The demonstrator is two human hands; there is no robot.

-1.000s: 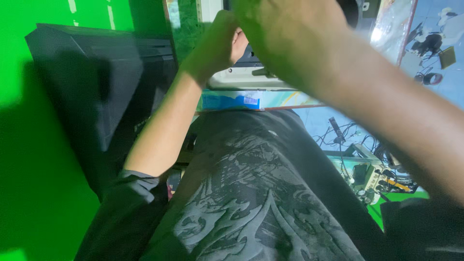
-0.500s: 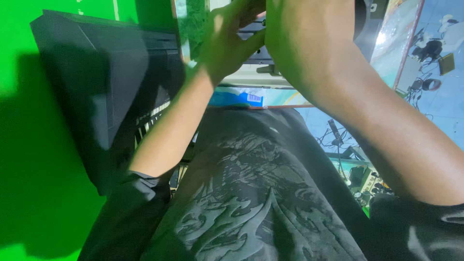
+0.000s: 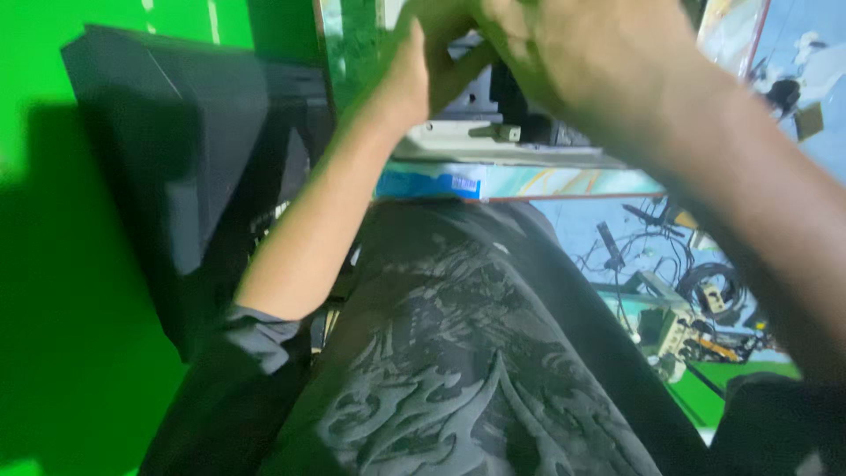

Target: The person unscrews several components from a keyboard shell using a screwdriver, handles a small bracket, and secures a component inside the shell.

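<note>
Green backdrop fills the left of my feed, with a cluttered workbench beyond the two raised hands.

Item 1: left hand (image 3: 423, 66), raised at the top of the view, fingers curled inward toward the right hand. I cannot tell whether it holds anything; the fingertips are blurred and partly cut off by the top edge.

Item 2: right hand (image 3: 564, 62), large and close to the camera, meeting the left hand. Its palm faces away, so I cannot tell its grip either.

Item 3: grey and off-white boxy device with a small metal fitting (image 3: 493, 123), directly behind and below both hands, nearest to them. Whether the fingers touch it I cannot tell.

Item 4: flat board with a blue and pale printed edge (image 3: 520, 182), lying under the device.

Item 5: dark grey angular plastic casing (image 3: 176, 176), left of the left forearm, standing against the green backdrop.

Item 6: black shirt with raised grey flame-like pattern (image 3: 458, 379), filling the lower centre.

Item 7: tangle of black cables and small electronic parts (image 3: 679, 291) on a pale blue surface, lower right, well apart from the hands.
</note>
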